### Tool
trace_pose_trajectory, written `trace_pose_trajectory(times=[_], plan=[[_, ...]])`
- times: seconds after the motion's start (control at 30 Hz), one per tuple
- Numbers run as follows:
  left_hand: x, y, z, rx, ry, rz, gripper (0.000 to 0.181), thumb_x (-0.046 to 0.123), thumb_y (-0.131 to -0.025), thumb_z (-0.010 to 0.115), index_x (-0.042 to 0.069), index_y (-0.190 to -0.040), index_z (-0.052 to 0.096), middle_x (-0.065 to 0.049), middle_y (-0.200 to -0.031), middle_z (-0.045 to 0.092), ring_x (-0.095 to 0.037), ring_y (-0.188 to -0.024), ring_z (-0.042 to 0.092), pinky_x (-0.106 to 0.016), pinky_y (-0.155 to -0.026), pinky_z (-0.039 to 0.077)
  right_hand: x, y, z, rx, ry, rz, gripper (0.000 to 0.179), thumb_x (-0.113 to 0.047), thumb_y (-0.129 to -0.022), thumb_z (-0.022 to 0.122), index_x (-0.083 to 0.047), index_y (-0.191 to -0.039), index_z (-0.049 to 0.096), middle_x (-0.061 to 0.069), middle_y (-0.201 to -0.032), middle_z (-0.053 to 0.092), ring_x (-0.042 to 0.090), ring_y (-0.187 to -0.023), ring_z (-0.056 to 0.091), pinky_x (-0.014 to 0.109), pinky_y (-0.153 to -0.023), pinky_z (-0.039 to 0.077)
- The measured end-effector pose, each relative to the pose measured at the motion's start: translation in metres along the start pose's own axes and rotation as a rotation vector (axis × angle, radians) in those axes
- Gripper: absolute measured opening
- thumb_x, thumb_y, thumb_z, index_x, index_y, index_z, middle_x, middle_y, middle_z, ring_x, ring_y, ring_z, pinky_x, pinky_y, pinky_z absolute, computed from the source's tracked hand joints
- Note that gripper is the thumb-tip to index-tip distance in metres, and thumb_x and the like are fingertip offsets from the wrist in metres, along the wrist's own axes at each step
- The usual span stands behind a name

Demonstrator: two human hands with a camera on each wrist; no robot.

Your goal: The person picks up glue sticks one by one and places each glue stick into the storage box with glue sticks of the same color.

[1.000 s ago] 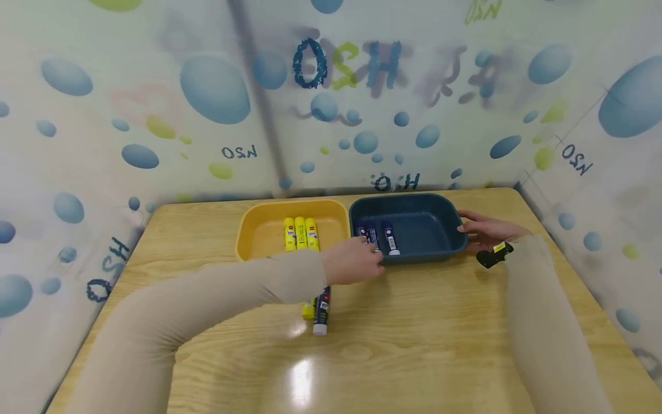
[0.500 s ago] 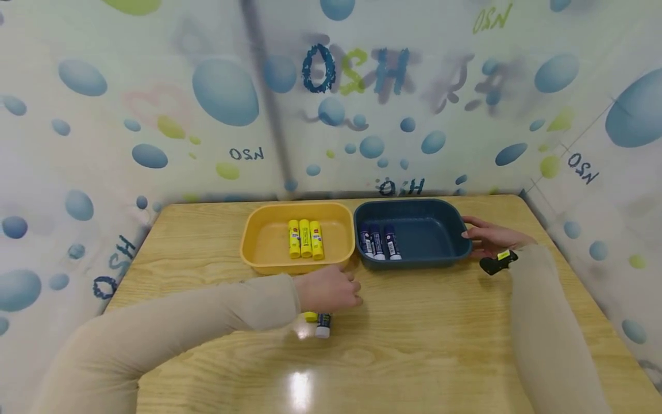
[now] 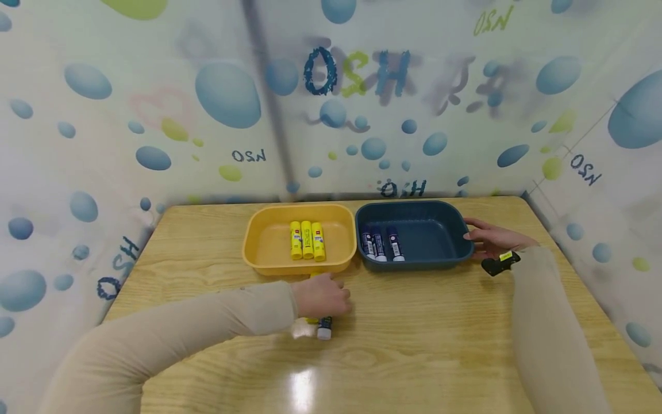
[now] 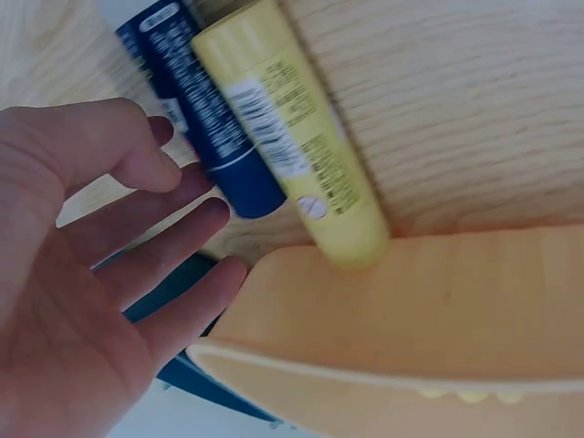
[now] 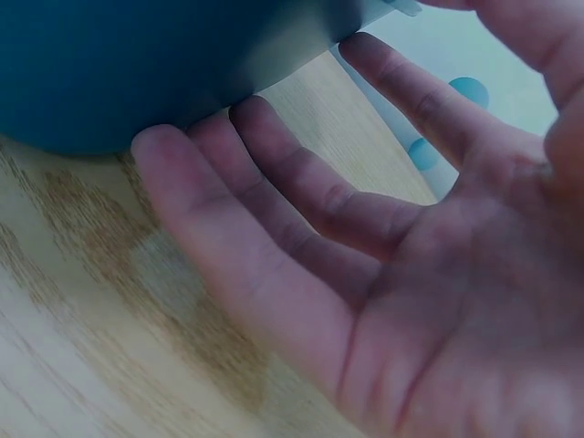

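Note:
My left hand is over a navy glue stick and a yellow glue stick that lie side by side on the table. In the left wrist view its fingers are loosely bent beside the navy stick; whether they touch it I cannot tell. From the head view, the hand hides most of both sticks. My right hand rests its fairly straight fingers against the right outer wall of the dark blue tray. Several fingertips meet that wall in the right wrist view.
A yellow tray adjoins the blue one on its left and holds three yellow glue sticks. Three navy glue sticks lie at the left inside the blue tray. A patterned wall rises behind the wooden table.
My left hand has moved from the blue tray's left front edge down and left to the sticks on the table. My right hand stays at the tray. The head view has shifted slightly.

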State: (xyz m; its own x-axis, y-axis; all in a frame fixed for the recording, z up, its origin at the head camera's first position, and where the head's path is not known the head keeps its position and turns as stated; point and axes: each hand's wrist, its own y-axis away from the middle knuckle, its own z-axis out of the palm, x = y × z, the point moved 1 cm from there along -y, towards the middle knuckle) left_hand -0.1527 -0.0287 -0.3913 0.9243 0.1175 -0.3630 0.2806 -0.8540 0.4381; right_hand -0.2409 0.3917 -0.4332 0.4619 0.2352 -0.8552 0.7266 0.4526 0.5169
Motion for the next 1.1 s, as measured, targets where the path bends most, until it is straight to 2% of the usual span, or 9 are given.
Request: trace_pose_trajectory(times=[0.2,0.53,0.83,1.1], plan=[[0.0,0.002,0.01,0.017,-0.006,0.016,0.021,0.019,-0.09,0.068,0.03,-0.108,0.068,0.01,-0.103,0.063,-0.01,-0.093,0.056,-0.023,-0.069,0.046,0.0,-0.001,0.0,0.027,0.006,0.02,0.079,-0.017,-0.1,0.045,-0.013,-0.152,-0.015,0.018,-0.135,0.031,0.012,-0.102,0.059,0.027,-0.077,0.053],[-0.001,-0.002,0.013,0.03,0.027,0.039,0.022,0.021,-0.092,0.067,0.031,-0.111,0.069,0.009,-0.107,0.063,-0.011,-0.095,0.056,-0.024,-0.073,0.047,0.001,-0.001,0.0,0.05,-0.017,0.023,0.076,-0.017,-0.101,0.045,-0.014,-0.153,-0.01,0.009,-0.124,0.043,0.014,-0.102,0.06,0.03,-0.082,0.054],[-0.001,-0.007,0.012,0.012,0.037,0.05,0.023,0.023,-0.094,0.065,0.032,-0.115,0.067,0.009,-0.108,0.063,-0.01,-0.094,0.056,-0.023,-0.073,0.047,0.004,-0.001,0.0,0.066,-0.083,0.027,0.062,-0.016,-0.1,0.048,-0.026,-0.149,0.011,0.005,-0.119,0.047,0.015,-0.102,0.059,0.033,-0.087,0.052],[0.0,-0.01,0.008,-0.004,0.03,0.062,0.021,0.025,-0.095,0.063,0.031,-0.115,0.067,0.009,-0.107,0.064,-0.009,-0.092,0.058,-0.022,-0.071,0.047,0.003,0.0,0.0,0.047,-0.096,0.021,0.051,-0.017,-0.1,0.048,-0.032,-0.142,0.021,0.006,-0.12,0.046,0.015,-0.104,0.059,0.032,-0.087,0.052]])
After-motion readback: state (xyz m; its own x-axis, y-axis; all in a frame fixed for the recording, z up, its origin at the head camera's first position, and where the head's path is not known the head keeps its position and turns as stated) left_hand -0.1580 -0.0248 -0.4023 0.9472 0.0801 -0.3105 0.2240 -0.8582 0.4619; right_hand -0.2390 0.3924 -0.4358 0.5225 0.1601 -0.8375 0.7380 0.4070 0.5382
